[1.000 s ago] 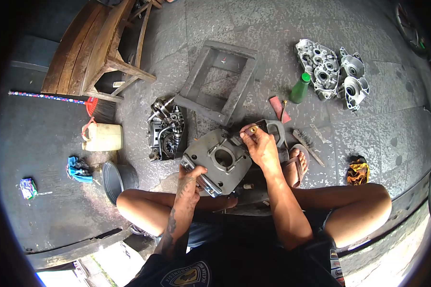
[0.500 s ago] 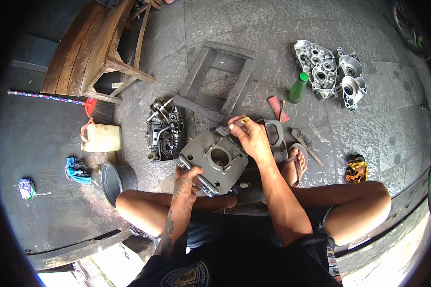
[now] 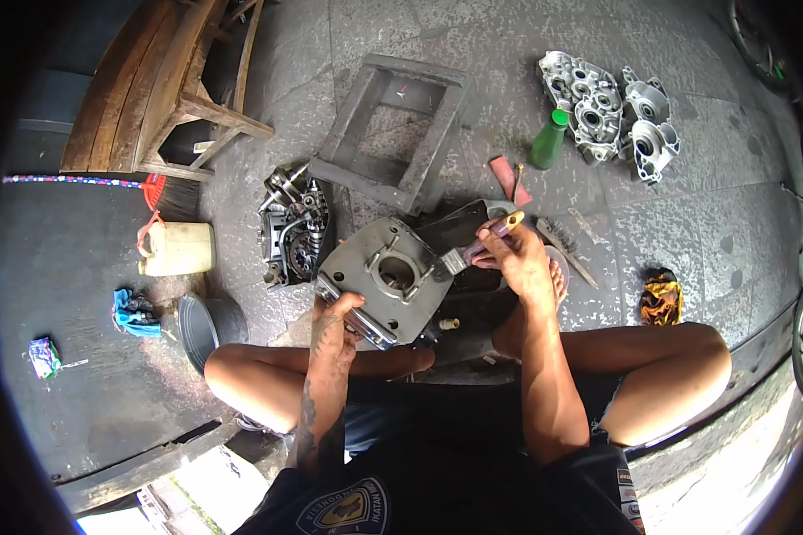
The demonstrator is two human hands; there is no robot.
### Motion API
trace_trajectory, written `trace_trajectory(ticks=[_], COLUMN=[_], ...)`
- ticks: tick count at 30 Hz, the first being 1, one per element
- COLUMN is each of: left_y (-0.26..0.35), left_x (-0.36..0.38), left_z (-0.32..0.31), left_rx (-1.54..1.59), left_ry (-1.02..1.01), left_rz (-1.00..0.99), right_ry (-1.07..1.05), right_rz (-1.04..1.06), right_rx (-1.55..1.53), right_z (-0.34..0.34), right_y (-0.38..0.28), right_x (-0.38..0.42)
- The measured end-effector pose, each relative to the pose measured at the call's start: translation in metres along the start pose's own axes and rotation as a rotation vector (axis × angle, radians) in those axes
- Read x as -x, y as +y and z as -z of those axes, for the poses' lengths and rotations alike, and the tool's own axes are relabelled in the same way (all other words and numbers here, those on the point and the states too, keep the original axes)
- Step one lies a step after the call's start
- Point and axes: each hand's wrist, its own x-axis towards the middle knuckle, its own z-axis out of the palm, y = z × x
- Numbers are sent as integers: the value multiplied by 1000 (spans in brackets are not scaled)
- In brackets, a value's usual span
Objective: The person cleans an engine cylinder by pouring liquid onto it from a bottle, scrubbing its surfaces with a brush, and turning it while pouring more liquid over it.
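My left hand (image 3: 332, 325) grips the lower left edge of a grey metal engine cylinder (image 3: 357, 260), thumb on top. The cylinder's flat face, with a round bore and bolt holes, is tilted up toward me. In my right hand (image 3: 522, 266) is a paintbrush (image 3: 456, 260) with a brown and yellow handle. Its bristles point left and sit at the right edge of the cylinder, close to the bore; whether they touch cannot be made out. Below both hands lies a dark tray (image 3: 477, 312), and a small pale fitting (image 3: 450, 325) is beside the cylinder.
Engine internals (image 3: 294, 227) lie left of the cylinder, with a wooden frame (image 3: 335, 169) beyond. Further right are a green bottle (image 3: 547, 147), metal engine cases (image 3: 589, 111), a wire brush (image 3: 569, 254) and a stained cloth (image 3: 661, 299). A black bucket (image 3: 196, 323) and jerrycan (image 3: 178, 250) stand left.
My right hand has moved right and slightly down from the cylinder's top edge, and the brush now shows with its bristles turned left. My left hand still holds the cylinder.
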Motion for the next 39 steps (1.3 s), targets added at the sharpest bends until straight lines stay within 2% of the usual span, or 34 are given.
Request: trace_trajectory(ticks=[3,5,9,11,15,19,22,24,25,27,28,29,31,32,35,37,39], left_y=[1,1,12,9,5,5,3,5,5,4,4,4,1,2,0,11,7], left_x=[-5,-9,-3,-7,-10,-7,-9,-7,-8,-11,-12,-12,-7,-10,-14,-5,-6], left_z=[2,3,-8,-6,-2,-3,-1,-3,-2,-2,-2,-4,2,2,7,-2,0], left_rx=[4,26,125,126,107,58,55,21,20,28,29,13,-7,-6,-17,74,78], left_ry=[-7,26,43,23,-23,28,-6,10,11,19,22,19,28,21,7,-74,-65], left_rz=[40,53,70,79,63,31,26,55,55,79,77,67,69,85,134,150,143], right_ry=[29,55,19,-70,-61,47,50,-76,-121,-168,-193,-221,-185,-221,-315,-355,-378], right_rz=[6,54,78,99,-80,30,73,188,173,268,298,227,300,434,573,525,374], right_rx=[-161,-144,-162,-144,-143,-6,-78,-158,-109,189,130,234,455,356,185,197,392], right_z=[-5,-4,-7,-13,-20,-6,-16,-32,-40,-48,-48,-41,-37,-36,-44,-43,-36], right_y=[-6,-19,-45,-45,-14,-21,-53,-62,-57,-42,-34,-47,-67,-69,-63,-63,-67], right_x=[0,4,17,18,11,9,22,31,34,37,36,37,45,43,45,43,44])
